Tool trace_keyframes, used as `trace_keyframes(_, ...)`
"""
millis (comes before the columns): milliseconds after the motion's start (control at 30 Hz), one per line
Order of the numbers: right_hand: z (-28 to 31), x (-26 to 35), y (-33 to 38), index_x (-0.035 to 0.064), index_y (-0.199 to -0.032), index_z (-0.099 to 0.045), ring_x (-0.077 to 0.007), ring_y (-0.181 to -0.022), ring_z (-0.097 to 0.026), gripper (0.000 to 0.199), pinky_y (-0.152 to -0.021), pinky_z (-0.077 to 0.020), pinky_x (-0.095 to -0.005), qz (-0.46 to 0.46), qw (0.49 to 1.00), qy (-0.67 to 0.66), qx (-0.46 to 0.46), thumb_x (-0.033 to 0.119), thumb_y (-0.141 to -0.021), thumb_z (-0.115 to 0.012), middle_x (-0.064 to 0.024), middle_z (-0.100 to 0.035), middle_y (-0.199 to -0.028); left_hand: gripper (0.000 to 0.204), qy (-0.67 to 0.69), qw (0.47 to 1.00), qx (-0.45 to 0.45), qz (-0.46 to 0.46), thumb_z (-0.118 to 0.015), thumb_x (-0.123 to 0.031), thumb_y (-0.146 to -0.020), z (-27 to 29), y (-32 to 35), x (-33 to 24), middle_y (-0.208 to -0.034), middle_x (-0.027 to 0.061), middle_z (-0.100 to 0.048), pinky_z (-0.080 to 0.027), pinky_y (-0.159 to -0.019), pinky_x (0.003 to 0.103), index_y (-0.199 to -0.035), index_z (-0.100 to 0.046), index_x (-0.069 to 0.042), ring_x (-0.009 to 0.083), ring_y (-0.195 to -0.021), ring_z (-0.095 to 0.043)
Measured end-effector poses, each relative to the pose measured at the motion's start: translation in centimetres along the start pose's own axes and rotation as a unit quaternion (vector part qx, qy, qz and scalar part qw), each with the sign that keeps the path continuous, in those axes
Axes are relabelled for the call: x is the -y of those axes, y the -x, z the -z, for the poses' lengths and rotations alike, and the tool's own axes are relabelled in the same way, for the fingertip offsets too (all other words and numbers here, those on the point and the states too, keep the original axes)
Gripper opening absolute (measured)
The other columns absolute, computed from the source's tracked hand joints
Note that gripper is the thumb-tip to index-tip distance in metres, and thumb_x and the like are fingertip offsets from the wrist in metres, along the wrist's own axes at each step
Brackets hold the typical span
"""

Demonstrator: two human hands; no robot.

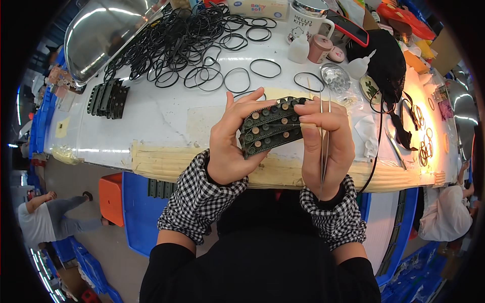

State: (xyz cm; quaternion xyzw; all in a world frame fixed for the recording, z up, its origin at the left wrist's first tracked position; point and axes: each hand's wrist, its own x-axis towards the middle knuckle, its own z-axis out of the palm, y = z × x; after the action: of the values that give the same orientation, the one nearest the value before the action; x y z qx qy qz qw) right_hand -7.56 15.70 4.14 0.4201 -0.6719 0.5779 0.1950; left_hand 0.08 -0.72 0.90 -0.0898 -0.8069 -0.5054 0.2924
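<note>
My left hand point(226, 144) grips a stack of dark green strips point(268, 126) above the table's front edge, thumb below and fingers behind. Rows of small round knobs, some black and some tan, cover its face. My right hand point(337, 141) is closed around metal tweezers point(323, 164), whose two thin prongs stand apart and point away from me. Its index finger and thumb are at the stack's right end; whether they pinch a small part there I cannot make out. Similar dark green strips point(107, 99) sit on the table to the left.
Black rubber bands point(172, 38) lie heaped at the back, with loose loops nearer. A shiny curved cover point(103, 38) stands back left. Behind my right hand are a clear dish point(335, 77), squeeze bottles, a white mug point(302, 24) and a black cloth bag point(379, 58). Blue trays point(135, 217) flank me.
</note>
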Motion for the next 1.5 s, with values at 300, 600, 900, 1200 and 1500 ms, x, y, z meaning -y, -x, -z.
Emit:
trace_keyframes(300, 3.9, -2.5, 0.0, 0.0007, -0.092, -0.06, -0.0267, -0.09, -0.06, 0.005, -0.083, -0.0465, -0.0364, -0.02, 0.969, 0.229, -0.088, 0.002, -0.088, -0.063, -0.0108, -0.066, -0.091, 0.055, 0.0, 1.0, -0.006, 0.01, -0.072, 0.002, -0.074, -0.1, 0.1, -0.1, -0.124, 0.0114, -0.064, 0.0, -0.117, 0.057, -0.125, -0.053, -0.002, 0.0337, -0.138, -0.041)
trace_keyframes(600, 3.9, -2.2, -0.2, 0.0014, -0.087, -0.061, -0.0284, -0.084, -0.059, 0.01, -0.077, -0.0463, -0.037, 0.017, 0.956, 0.292, -0.033, 0.001, -0.082, -0.07, -0.0107, -0.065, -0.086, 0.054, 0.057, 0.997, -0.027, 0.042, -0.071, 0.001, -0.073, -0.5, 0.3, 0.3, -0.121, 0.0112, -0.065, 0.003, -0.114, 0.064, -0.124, -0.055, -0.006, 0.0351, -0.133, -0.047)
trace_keyframes(900, 0.7, 0.4, 0.3, 0.004, -0.095, -0.062, -0.0289, -0.094, -0.061, 0.01, -0.088, -0.0471, -0.038, 0.001, 1.0, -0.001, 0.01, 0.004, -0.086, -0.068, -0.0127, -0.068, -0.098, 0.051, 0.059, 0.997, -0.021, 0.037, -0.072, -0.002, -0.075, -0.4, 0.3, 0.0, -0.121, 0.0099, -0.066, 0.002, -0.114, 0.065, -0.123, -0.055, -0.006, 0.0319, -0.131, -0.05)
trace_keyframes(1200, 0.5, 0.4, 0.8, 0.0039, -0.094, -0.063, -0.0294, -0.094, -0.062, 0.01, -0.094, -0.0469, -0.0409, 0.0, 1.0, 0.0, 0.025, 0.005, -0.086, -0.069, -0.0123, -0.068, -0.098, 0.055, 0.06, 0.997, -0.021, 0.045, -0.074, -0.003, -0.074, -0.4, 0.3, 0.1, -0.125, 0.0147, -0.063, 0.001, -0.114, 0.064, -0.125, -0.055, -0.005, 0.032, -0.13, -0.05)
trace_keyframes(1500, 0.1, 0.3, 0.6, 0.0034, -0.093, -0.063, -0.0299, -0.092, -0.062, 0.01, -0.093, -0.048, -0.0425, 0.022, 0.999, 0.019, 0.028, 0.004, -0.085, -0.069, -0.0127, -0.068, -0.097, 0.055, 0.057, 0.997, -0.022, 0.04, -0.074, -0.002, -0.073, -0.3, 0.2, -0.1, -0.124, 0.0139, -0.064, 0.0, -0.114, 0.064, -0.125, -0.055, -0.005, 0.0321, -0.131, -0.05)
